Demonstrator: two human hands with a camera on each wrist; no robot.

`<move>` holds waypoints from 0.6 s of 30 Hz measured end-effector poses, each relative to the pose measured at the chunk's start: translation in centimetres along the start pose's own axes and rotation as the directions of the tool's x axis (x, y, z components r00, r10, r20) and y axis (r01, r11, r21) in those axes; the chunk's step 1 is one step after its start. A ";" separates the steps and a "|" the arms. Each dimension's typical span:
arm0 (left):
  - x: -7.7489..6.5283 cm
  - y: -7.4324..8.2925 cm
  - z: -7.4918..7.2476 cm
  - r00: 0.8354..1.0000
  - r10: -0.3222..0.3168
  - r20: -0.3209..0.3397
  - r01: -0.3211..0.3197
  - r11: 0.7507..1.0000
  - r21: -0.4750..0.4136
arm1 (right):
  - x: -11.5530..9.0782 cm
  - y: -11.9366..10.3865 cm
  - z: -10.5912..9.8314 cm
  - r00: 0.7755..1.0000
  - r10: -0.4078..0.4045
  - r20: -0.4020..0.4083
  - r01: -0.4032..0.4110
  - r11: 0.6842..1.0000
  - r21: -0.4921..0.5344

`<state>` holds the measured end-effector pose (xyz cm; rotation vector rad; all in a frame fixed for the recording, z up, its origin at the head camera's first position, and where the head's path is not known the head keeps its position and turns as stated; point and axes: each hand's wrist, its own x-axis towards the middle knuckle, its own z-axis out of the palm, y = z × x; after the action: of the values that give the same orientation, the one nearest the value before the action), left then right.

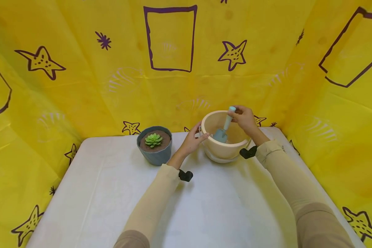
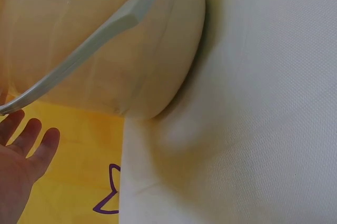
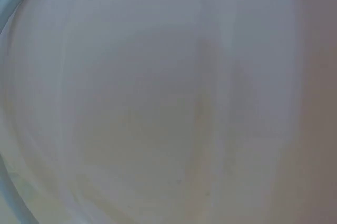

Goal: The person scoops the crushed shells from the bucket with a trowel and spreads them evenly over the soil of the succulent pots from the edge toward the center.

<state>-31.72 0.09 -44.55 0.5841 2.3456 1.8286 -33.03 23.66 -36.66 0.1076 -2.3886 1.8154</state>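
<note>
A cream bucket (image 1: 220,149) with a grey-green carrying handle (image 2: 87,45) stands upright on the white table. My left hand (image 1: 190,142) holds the bucket's left side, thumb over the rim; three of its fingers show spread below the handle in the left wrist view. Above the bucket, my right hand (image 1: 245,119) pinches the upper grip of a pale blue hand trowel (image 1: 228,121). The trowel's blade points down inside the bucket. In the right wrist view the bucket's pale wall (image 3: 142,108) fills most of the picture, and the right hand's fingers are hidden.
Left of the left hand stands a blue-grey pot (image 1: 156,155) with a green succulent (image 1: 153,140) in brown soil. A yellow sheet (image 1: 117,93) with dark starfish drawings rises behind and beside the white table (image 1: 111,193).
</note>
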 end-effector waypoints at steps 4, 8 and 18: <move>0.1 -0.1 0.0 1.000 0.001 0.003 -0.001 1.000 -0.003 | 0.2 0.2 0.1 1.000 0.004 -0.001 -0.004 0.999 -0.035; 0.1 -0.1 -0.1 1.000 0.006 0.006 -0.006 1.000 -0.001 | 0.3 0.1 0.2 1.000 0.008 0.010 -0.007 0.996 -0.092; 0.2 -0.4 -0.1 1.000 0.015 0.010 -0.015 1.000 -0.001 | 0.3 -0.6 -1.3 0.999 -0.016 0.050 0.024 0.987 -0.161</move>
<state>-32.02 0.04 -44.83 0.6114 2.3403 1.8286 -33.11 24.74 -35.74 0.1595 -2.5469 1.6212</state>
